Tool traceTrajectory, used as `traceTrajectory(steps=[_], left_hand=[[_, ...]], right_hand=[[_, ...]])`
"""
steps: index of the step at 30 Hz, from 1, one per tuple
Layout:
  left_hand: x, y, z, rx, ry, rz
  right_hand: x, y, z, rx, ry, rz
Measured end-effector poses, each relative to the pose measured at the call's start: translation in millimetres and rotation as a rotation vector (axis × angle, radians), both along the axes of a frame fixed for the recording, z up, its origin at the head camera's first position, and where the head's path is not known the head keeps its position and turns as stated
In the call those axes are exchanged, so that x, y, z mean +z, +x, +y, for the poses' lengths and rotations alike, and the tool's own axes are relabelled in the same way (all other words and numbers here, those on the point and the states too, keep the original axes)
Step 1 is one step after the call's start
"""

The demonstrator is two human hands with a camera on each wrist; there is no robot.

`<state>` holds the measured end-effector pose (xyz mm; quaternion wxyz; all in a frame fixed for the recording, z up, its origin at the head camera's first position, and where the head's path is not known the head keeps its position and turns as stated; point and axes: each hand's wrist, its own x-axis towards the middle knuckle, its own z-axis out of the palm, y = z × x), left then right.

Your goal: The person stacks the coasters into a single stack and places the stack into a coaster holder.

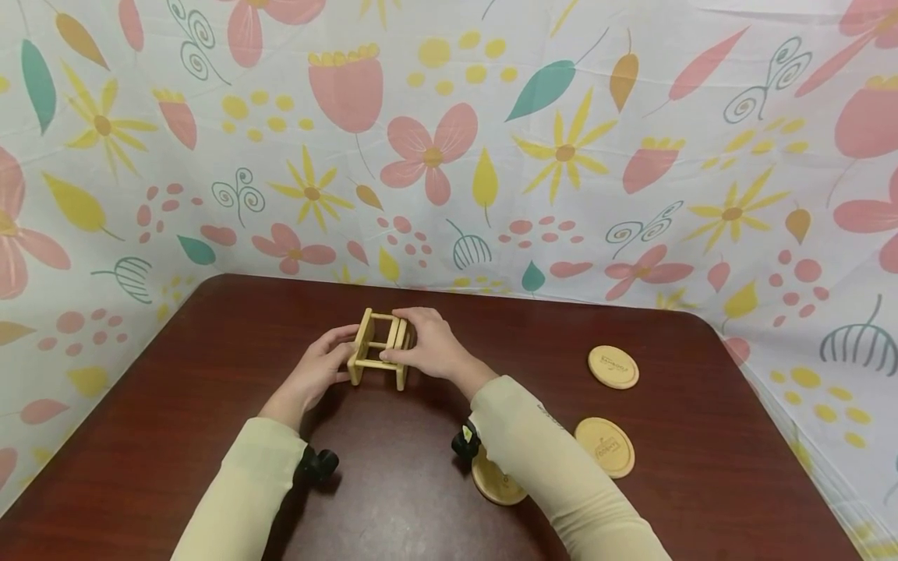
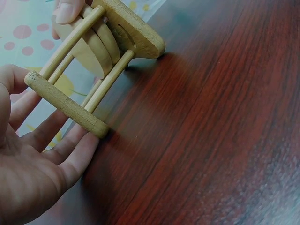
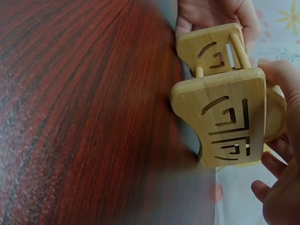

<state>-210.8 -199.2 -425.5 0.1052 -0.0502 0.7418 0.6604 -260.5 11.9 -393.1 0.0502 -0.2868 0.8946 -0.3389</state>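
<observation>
A small wooden coaster holder [image 1: 361, 343] stands near the back of the table, two end panels joined by round rods. My left hand [image 1: 312, 374] grips its left panel, thumb high and fingers around the far side, as the left wrist view [image 2: 33, 173] shows. At the other end my right hand [image 1: 438, 351] pinches a round wooden coaster [image 2: 89, 56] between the rods. Another coaster [image 2: 108, 44] lies against it beside the right panel. In the right wrist view the cut-out end panel [image 3: 187, 101] hides most of the coasters, and one coaster edge [image 3: 275, 112] sticks out behind.
Three more round coasters lie on the right of the dark wooden table [image 1: 175, 405]: a far one [image 1: 613, 367], a nearer one [image 1: 605, 447], and one [image 1: 498, 479] partly under the right sleeve. A flowered cloth [image 1: 435, 78] hangs behind the table's back edge.
</observation>
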Motion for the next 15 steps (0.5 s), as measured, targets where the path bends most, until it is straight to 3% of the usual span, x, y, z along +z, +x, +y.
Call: traceTrajectory(steps=[15], left_hand=[[-0.4, -0.2, 0.3, 0.003, 0.004, -0.002]], right_hand=[[-1.4, -0.3, 1.1, -0.003, 0.004, -0.006]])
